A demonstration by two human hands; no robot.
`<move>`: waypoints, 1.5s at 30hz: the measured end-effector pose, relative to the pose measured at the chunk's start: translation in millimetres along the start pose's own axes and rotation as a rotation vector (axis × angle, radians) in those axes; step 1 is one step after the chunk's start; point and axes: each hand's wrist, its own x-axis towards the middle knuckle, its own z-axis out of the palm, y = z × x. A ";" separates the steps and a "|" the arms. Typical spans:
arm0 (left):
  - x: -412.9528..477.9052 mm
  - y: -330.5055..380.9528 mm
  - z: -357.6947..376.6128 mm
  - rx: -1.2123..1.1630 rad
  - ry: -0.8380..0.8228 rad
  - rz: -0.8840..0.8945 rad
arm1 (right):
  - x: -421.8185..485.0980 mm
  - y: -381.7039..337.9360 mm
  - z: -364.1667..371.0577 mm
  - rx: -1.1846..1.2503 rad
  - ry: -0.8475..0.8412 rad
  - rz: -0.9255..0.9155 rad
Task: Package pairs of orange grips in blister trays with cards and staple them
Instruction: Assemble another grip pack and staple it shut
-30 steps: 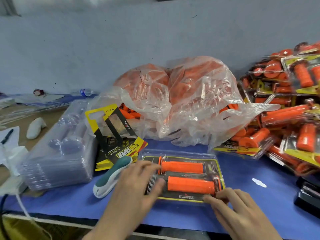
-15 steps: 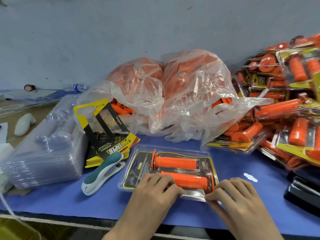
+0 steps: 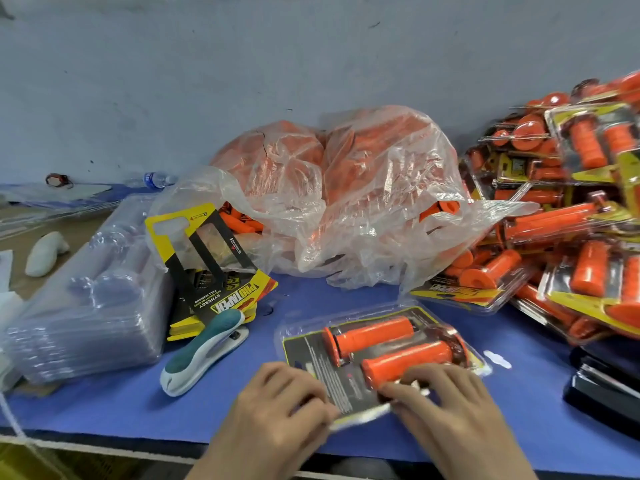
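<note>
The blister pack [image 3: 304, 344] is sitting on the blue tabletop [image 3: 104, 407], close to the near edge in front of the person and turned a bit on the slant. Two orange grips are snapped in side by side over a black card [image 3: 322, 372] with a yellow border: the far grip [image 3: 370, 336] and the near grip [image 3: 408, 363].

Both hands are on the pack's near edge. The left hand [image 3: 277, 407] has its fingers curled over the near left corner, pinching it. The right hand [image 3: 446, 403] is pinching the same edge with curled fingers, just below the near grip. The two hands nearly meet, and that edge looks lifted a little off the tabletop.

Just left of the pack lies a teal and white stapler [image 3: 204, 351], touching a stack of yellow and black cards [image 3: 211, 271] behind it. Further left there's a pile of clear empty trays [image 3: 90, 306]. Behind the pack is a big crinkly plastic bag [image 3: 346, 202] full of loose orange grips, and off to the right is a heap of finished packs [image 3: 571, 220]. There's a black object [image 3: 606, 386] at the right edge, can't tell what it is. A water bottle [image 3: 156, 178] lies far back on the left.
</note>
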 end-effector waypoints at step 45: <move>30.7 -18.7 23.6 -0.056 -0.200 0.007 | -12.9 48.8 -43.4 0.442 -0.368 0.130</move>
